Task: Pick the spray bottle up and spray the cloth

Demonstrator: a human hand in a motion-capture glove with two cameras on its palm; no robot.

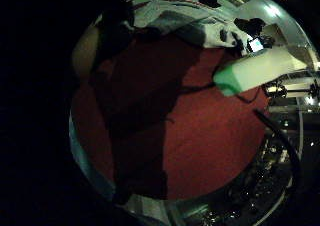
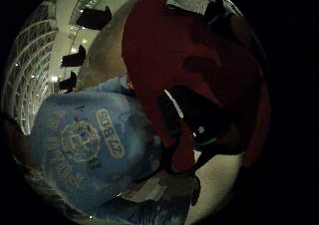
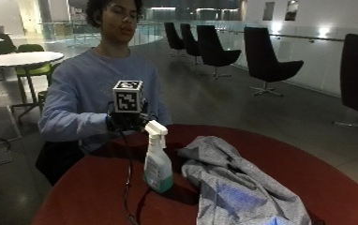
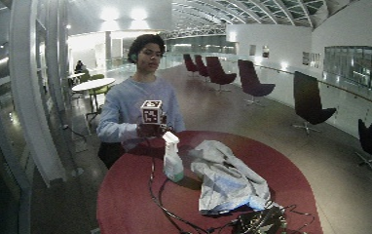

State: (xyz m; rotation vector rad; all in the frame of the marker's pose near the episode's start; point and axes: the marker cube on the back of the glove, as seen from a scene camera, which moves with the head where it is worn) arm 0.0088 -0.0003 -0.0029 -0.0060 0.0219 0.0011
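Observation:
A white spray bottle [image 3: 157, 164] with greenish liquid at its base stands upright on the round red table [image 3: 85, 192]. To its right, a crumpled grey cloth [image 3: 241, 187] lies spread toward the table's near edge. My gloved right hand [image 3: 126, 123] hovers above the table's far side, just behind the bottle's trigger head and apart from it, fingers relaxed and holding nothing. The little finger side palm view shows the bottle [image 1: 255, 71] a short way off over the red top, with the cloth [image 1: 185, 16] beyond. The wide outside view shows the same bottle [image 4: 172, 163], cloth [image 4: 228, 180] and hand [image 4: 150, 129].
A black cable [image 3: 129, 180] trails from the hand across the table, left of the bottle. A heap of dark gear [image 4: 257, 222] sits at the near table edge. The person's light blue sweatshirt [image 2: 84, 140] is close behind the hand. Black chairs [image 3: 266, 61] stand far back.

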